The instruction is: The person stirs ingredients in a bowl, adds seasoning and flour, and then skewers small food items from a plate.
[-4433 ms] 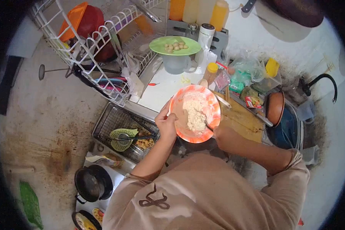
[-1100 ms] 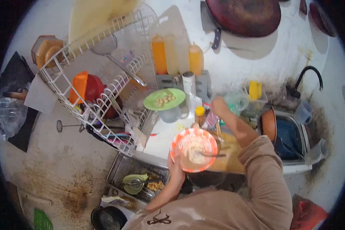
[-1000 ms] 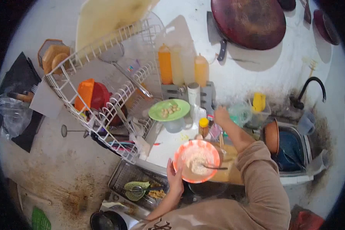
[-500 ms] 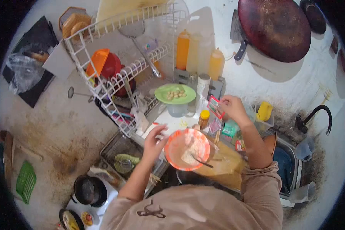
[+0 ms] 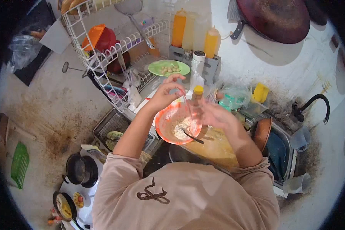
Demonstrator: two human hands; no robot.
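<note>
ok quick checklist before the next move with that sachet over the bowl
1. Bowl resting on the counter, neither hand on it: ok.
2. Left hand and right hand both over the bowl: ok.
3. Sachet pinched between them: ok; torn open or not: cannot tell.
4. Spoon in the bowl, handle over the rim: ok.
5. Bottle close behind the hands, easy to knock: not ok.

Both arms extended forward; left hand [image 5: 165, 93] fingers pinched, right hand [image 5: 214, 114] half-curled, close together.
</note>
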